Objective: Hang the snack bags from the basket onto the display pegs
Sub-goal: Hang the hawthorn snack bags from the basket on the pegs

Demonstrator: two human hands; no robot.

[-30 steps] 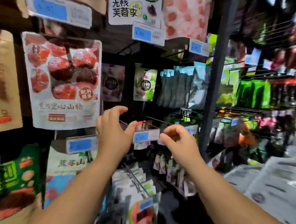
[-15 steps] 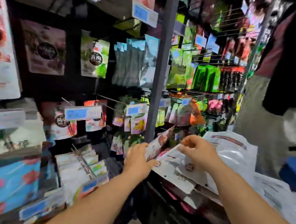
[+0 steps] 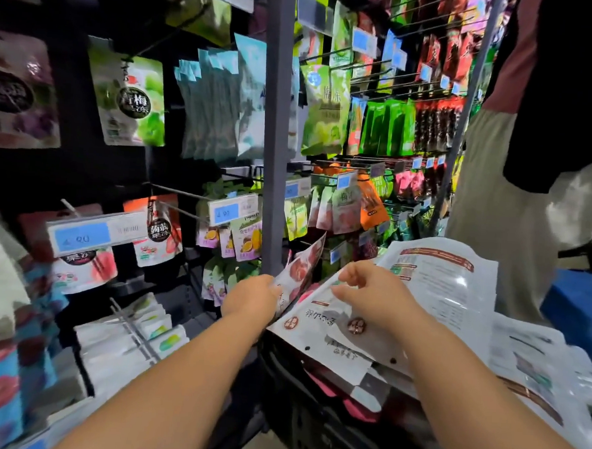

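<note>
Two hands were at the basket (image 3: pixel 311 431). Our left hand (image 3: pixel 251 299) gripped a red snack bag (image 3: pixel 300 271) that pointed to one o'clock. Our right hand (image 3: pixel 378 294) maybe pinched a white bag (image 3: pixel 317 323). Pegs (image 3: pixel 183 193) lay at ten o'clock, nearer our left.

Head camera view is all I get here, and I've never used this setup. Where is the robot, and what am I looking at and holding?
There is no robot. These are a person's two bare hands, filmed by one wide camera worn on the head, looking forward and down. The left hand grips a red-fruit bag, tilted up off the pile. The right hand pinches the top edge of a white bag lying on more bags in the dark basket below. Ahead is the rack of display pegs, with snack bags and blue price tags hanging. Another person stands at the right.
</note>
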